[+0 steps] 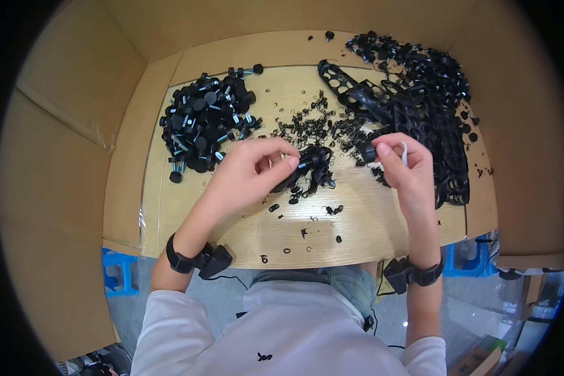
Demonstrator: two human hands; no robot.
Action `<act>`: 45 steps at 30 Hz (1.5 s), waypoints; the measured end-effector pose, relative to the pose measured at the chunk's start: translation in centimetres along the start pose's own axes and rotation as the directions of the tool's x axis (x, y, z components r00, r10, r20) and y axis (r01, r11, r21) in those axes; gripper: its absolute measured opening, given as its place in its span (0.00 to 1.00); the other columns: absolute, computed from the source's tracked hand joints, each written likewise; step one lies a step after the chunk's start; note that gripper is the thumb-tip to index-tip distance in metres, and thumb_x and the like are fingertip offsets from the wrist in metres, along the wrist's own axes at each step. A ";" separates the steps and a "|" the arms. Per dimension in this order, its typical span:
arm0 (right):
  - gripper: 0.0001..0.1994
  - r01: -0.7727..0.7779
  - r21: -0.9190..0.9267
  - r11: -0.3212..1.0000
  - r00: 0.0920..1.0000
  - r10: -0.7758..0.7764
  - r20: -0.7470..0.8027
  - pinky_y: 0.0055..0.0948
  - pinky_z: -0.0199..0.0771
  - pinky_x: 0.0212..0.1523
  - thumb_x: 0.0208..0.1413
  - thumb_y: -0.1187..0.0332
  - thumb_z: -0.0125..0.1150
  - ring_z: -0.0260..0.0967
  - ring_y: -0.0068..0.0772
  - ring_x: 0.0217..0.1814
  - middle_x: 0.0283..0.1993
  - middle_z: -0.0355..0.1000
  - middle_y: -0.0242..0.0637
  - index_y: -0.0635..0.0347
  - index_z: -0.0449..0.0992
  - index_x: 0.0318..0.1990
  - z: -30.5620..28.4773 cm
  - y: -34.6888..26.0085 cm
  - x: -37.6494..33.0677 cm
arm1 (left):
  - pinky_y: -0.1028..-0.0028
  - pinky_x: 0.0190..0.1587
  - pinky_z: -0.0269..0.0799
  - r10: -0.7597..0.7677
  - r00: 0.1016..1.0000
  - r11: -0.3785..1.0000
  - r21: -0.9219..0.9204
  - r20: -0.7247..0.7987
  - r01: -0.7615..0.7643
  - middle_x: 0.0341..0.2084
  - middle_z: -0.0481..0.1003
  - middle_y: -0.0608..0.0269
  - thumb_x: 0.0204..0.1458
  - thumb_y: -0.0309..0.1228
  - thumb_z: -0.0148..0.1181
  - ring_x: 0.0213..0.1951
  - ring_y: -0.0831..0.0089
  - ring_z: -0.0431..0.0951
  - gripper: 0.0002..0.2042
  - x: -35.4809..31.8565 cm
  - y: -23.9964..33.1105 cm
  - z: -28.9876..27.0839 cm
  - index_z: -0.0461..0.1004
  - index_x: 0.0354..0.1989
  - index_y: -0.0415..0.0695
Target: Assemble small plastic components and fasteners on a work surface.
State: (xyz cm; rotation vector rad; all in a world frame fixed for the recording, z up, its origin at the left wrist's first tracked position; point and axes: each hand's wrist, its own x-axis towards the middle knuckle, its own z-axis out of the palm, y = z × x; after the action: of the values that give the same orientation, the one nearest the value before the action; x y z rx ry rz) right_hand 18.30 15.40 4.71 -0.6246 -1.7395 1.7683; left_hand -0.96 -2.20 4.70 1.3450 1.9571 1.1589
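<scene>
My left hand pinches a black perforated plastic part over the middle of the wooden table. A small black knob sits between the thumb and fingers of my right hand, just right of that part. The two hands are a few centimetres apart. A scatter of small black rings lies on the table right behind them.
A heap of black knobs with blue screws lies at the back left. Several perforated black plates and more knobs are piled at the back right. Cardboard walls surround the table. Blue stools stand below its front edge.
</scene>
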 end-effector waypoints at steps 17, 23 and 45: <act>0.10 0.067 -0.253 0.965 0.966 0.001 0.260 0.15 0.57 0.26 0.54 0.66 0.59 0.61 0.12 0.26 0.25 0.76 0.30 0.65 0.80 0.33 1.9 -0.6 -1.7 | 0.77 0.31 0.73 0.272 0.960 0.961 -0.063 0.070 -0.268 0.28 0.77 0.62 0.51 0.27 0.61 0.29 0.76 0.76 0.13 -0.6 2.6 3.0 0.77 0.46 0.42; 0.11 0.042 -0.339 0.940 0.943 0.075 0.325 0.21 0.55 0.21 0.53 0.65 0.60 0.56 0.14 0.19 0.23 0.76 0.31 0.65 0.81 0.29 2.5 -0.6 -1.8 | 0.75 0.31 0.74 0.464 0.886 0.883 0.094 -0.019 -0.460 0.29 0.76 0.60 0.50 0.25 0.61 0.30 0.74 0.76 0.14 -2.4 1.7 3.6 0.76 0.46 0.42; 0.10 0.418 -0.721 0.553 0.907 -0.299 0.296 0.34 0.72 0.34 0.46 0.66 0.65 0.74 0.45 0.32 0.31 0.76 0.47 0.63 0.81 0.33 3.0 -0.3 -2.7 | 0.78 0.33 0.74 0.236 0.955 0.965 -0.162 0.179 -0.208 0.25 0.78 0.63 0.54 0.31 0.60 0.26 0.81 0.76 0.13 0.3 0.4 3.1 0.76 0.44 0.35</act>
State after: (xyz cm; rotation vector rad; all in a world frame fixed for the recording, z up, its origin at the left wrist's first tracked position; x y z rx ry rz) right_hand 18.26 11.39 4.94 -0.4078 -2.5202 0.7144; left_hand 1.53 -0.70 3.41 1.5692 1.5857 1.1908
